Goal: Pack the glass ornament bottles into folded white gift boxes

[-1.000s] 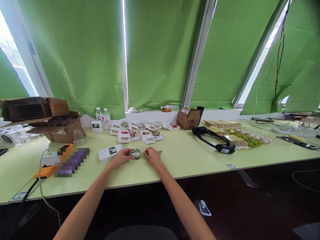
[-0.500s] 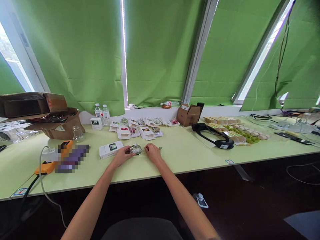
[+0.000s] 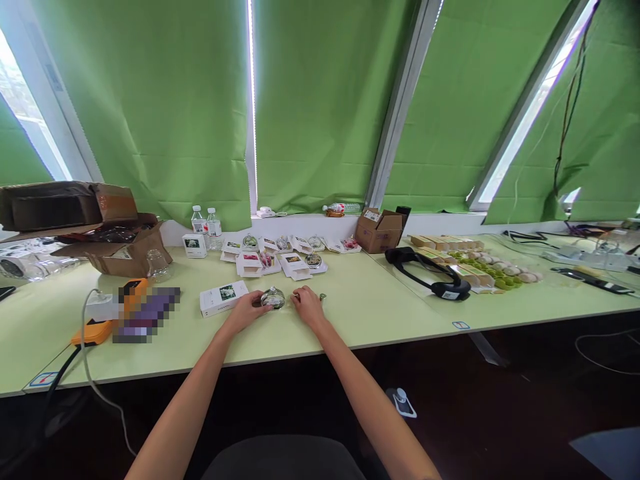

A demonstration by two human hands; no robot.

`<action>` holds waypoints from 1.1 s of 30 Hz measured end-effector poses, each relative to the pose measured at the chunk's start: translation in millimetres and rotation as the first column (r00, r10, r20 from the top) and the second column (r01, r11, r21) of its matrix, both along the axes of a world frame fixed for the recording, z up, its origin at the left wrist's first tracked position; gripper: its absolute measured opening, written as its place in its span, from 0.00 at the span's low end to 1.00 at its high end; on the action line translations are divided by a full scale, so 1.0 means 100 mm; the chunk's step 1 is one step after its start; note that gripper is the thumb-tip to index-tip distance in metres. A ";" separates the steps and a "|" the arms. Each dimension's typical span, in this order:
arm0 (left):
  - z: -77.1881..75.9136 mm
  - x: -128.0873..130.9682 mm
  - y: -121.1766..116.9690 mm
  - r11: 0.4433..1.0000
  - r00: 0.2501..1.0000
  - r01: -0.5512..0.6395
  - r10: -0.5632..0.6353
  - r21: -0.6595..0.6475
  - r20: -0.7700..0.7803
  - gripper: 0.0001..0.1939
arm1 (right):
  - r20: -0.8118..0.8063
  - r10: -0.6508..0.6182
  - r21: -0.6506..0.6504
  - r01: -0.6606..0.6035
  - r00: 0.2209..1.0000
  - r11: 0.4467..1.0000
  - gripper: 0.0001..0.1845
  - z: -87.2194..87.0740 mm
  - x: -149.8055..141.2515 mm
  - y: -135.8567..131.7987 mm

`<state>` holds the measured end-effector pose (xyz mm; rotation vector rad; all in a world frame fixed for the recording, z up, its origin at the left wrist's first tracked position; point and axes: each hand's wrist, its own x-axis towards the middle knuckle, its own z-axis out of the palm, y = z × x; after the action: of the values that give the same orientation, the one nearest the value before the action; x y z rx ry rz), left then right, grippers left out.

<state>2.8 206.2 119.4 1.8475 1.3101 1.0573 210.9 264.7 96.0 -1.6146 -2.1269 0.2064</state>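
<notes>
My left hand [image 3: 247, 311] grips a small round clear glass bottle [image 3: 273, 298] by its left side, and the bottle stands upright on the table. Just to its right, my right hand [image 3: 307, 306] has its fingers pinched together low over the tabletop; whatever they hold is too small to make out. A small greenish piece [image 3: 323, 297] shows beside the right hand, partly hidden by it. Behind my left hand lies a closed white box [image 3: 223, 298] with a flower picture on it.
Several opened white boxes [image 3: 249, 264] with similar round bottles lie farther back. On the left are cardboard boxes [image 3: 125, 250] and an orange device [image 3: 93, 332] with cables. A black headset [image 3: 427, 273] and an egg tray [image 3: 505, 273] lie to the right. The table's front edge [image 3: 380, 341] is close.
The view has shifted slightly. My right hand has drawn a little to the right from the bottle, fingers still pinched. My left hand keeps hold of the bottle in the same place.
</notes>
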 end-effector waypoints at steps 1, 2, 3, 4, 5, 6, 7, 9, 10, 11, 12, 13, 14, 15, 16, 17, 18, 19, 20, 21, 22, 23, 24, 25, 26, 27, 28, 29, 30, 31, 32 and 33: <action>0.00 0.00 0.00 1.000 1.000 0.001 -0.001 -0.001 0.001 0.19 | -0.007 0.004 0.000 -0.004 1.000 1.000 0.11 0.00 0.00 0.00; 0.00 0.00 0.00 1.000 1.000 0.000 0.000 -0.002 0.001 0.19 | -0.014 0.008 0.002 -0.008 1.000 1.000 0.12 -0.01 0.00 0.00; 0.00 0.00 0.00 1.000 1.000 -0.002 0.002 -0.003 0.002 0.19 | -0.021 0.011 0.003 -0.011 1.000 1.000 0.13 -0.01 0.00 0.00; 0.00 0.00 0.00 1.000 1.000 -0.006 0.006 -0.003 0.001 0.19 | -0.027 0.012 0.005 -0.012 1.000 1.000 0.13 -0.01 0.00 0.00; 0.00 0.00 0.00 1.000 1.000 -0.009 0.009 -0.004 0.001 0.19 | -0.033 0.010 0.006 -0.010 0.999 1.000 0.14 -0.01 0.00 0.01; 0.00 0.00 0.00 1.000 1.000 -0.011 0.011 -0.005 0.000 0.18 | -0.039 0.005 0.006 -0.005 0.999 1.000 0.13 -0.02 0.00 0.02; 0.00 0.00 0.00 1.000 1.000 -0.010 0.010 -0.005 0.001 0.18 | -0.044 -0.002 0.004 0.002 0.999 1.000 0.13 -0.02 0.00 0.03; 0.00 0.00 0.00 1.000 1.000 -0.008 0.008 -0.003 0.004 0.19 | -0.054 -0.012 -0.003 0.012 0.998 1.000 0.10 -0.03 0.01 0.04; 0.00 0.00 0.00 1.000 1.000 -0.006 0.006 -0.001 0.006 0.19 | -0.058 -0.014 -0.004 0.014 0.998 1.000 0.09 -0.03 0.02 0.04; -0.01 0.00 0.00 1.000 1.000 -0.005 0.005 0.001 0.008 0.19 | -0.063 -0.014 -0.005 0.014 0.998 1.000 0.08 -0.03 0.02 0.05; -0.01 0.00 0.00 1.000 1.000 -0.006 0.006 0.004 0.009 0.19 | -0.067 -0.014 -0.004 0.014 0.998 1.000 0.07 -0.03 0.02 0.05; -0.01 -0.01 0.00 1.000 1.000 -0.006 0.006 0.005 0.011 0.19 | -0.071 -0.014 -0.003 0.014 0.997 1.000 0.07 -0.03 0.02 0.04; -0.01 -0.01 0.00 1.000 1.000 -0.007 0.007 0.006 0.012 0.19 | -0.076 -0.015 -0.001 0.015 0.997 1.000 0.07 -0.02 0.02 0.04; 0.00 -0.01 0.00 1.000 1.000 -0.008 0.007 0.007 0.013 0.19 | -0.081 -0.016 0.000 0.016 0.997 1.000 0.07 -0.02 0.02 0.03; 0.00 -0.01 -0.01 1.000 1.000 -0.008 0.008 0.007 0.014 0.19 | -0.086 -0.017 0.000 0.017 0.996 1.000 0.07 -0.01 0.01 0.03; 0.00 -0.01 -0.01 1.000 1.000 -0.009 0.009 0.007 0.015 0.19 | -0.092 -0.017 -0.001 0.017 0.996 1.000 0.08 -0.01 0.01 0.02; 0.00 -0.01 -0.01 1.000 1.000 -0.010 0.010 0.006 0.015 0.19 | -0.099 -0.016 -0.002 0.016 0.995 1.000 0.08 0.00 0.01 0.02; 0.00 -0.01 -0.01 1.000 1.000 -0.012 0.012 0.005 0.015 0.19 | -0.108 -0.013 -0.001 0.013 0.994 1.000 0.09 0.01 0.00 0.01; 0.00 -0.01 -0.01 1.000 1.000 -0.015 0.015 0.004 0.014 0.19 | -0.119 -0.009 0.000 0.009 0.993 1.000 0.10 0.02 0.00 0.01; 0.00 -0.01 -0.01 1.000 1.000 -0.017 0.017 0.003 0.014 0.19 | -0.131 -0.003 0.003 0.003 0.991 1.000 0.11 0.03 -0.01 0.01; 0.00 -0.01 0.00 1.000 1.000 -0.019 0.019 0.002 0.013 0.19 | -0.144 0.004 0.008 -0.003 0.990 1.000 0.11 0.04 -0.01 0.00; -0.01 -0.01 0.00 1.000 1.000 -0.020 0.020 0.002 0.014 0.19 | -0.160 0.011 0.015 -0.009 0.987 1.000 0.12 0.04 -0.01 0.00; -0.02 -0.02 0.01 1.000 1.000 -0.018 0.018 0.003 0.015 0.19 | -0.177 0.019 0.023 -0.015 0.984 1.000 0.13 0.05 -0.01 -0.01; -0.02 -0.02 0.02 1.000 1.000 -0.015 0.015 0.005 0.018 0.19 | -0.196 0.027 0.031 -0.021 0.980 0.999 0.13 0.05 -0.02 -0.01; -0.03 -0.02 0.02 1.000 1.000 -0.009 0.009 0.006 0.020 0.18 | -0.217 0.034 0.039 -0.026 0.976 0.999 0.13 0.05 -0.02 -0.02; -0.03 -0.03 0.03 1.000 1.000 -0.002 0.002 0.008 0.023 0.18 | -0.240 0.040 0.048 -0.030 0.970 0.998 0.13 0.05 -0.02 -0.02; -0.04 -0.03 0.04 1.000 1.000 0.004 -0.004 0.010 0.025 0.17 | -0.265 0.043 0.056 -0.030 0.963 0.998 0.14 0.05 -0.03 -0.02; -0.04 -0.03 0.04 1.000 1.000 0.008 -0.008 0.012 0.027 0.17 | -0.293 0.043 0.063 -0.026 0.955 0.998 0.14 0.05 -0.03 -0.01; -0.04 -0.04 0.04 1.000 1.000 0.009 -0.010 0.015 0.029 0.17 | -0.322 0.041 0.067 -0.021 0.946 0.998 0.15 0.05 -0.04 0.00; -0.04 -0.04 0.04 1.000 1.000 0.009 -0.009 0.016 0.030 0.17 | -0.352 0.038 0.068 -0.015 0.935 0.998 0.15 0.05 -0.04 0.01; -0.04 -0.04 0.04 1.000 1.000 0.006 -0.006 0.017 0.030 0.17 | -0.384 0.035 0.066 -0.010 0.922 0.998 0.16 0.05 -0.05 0.02; -0.04 -0.04 0.04 1.000 1.000 0.002 -0.003 0.017 0.029 0.17 | -0.417 0.033 0.062 -0.008 0.908 0.998 0.16 0.06 -0.05 0.04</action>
<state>-0.9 210.6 115.8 1.8385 1.2855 1.0932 205.9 268.8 101.8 -1.3670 -1.8008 0.4496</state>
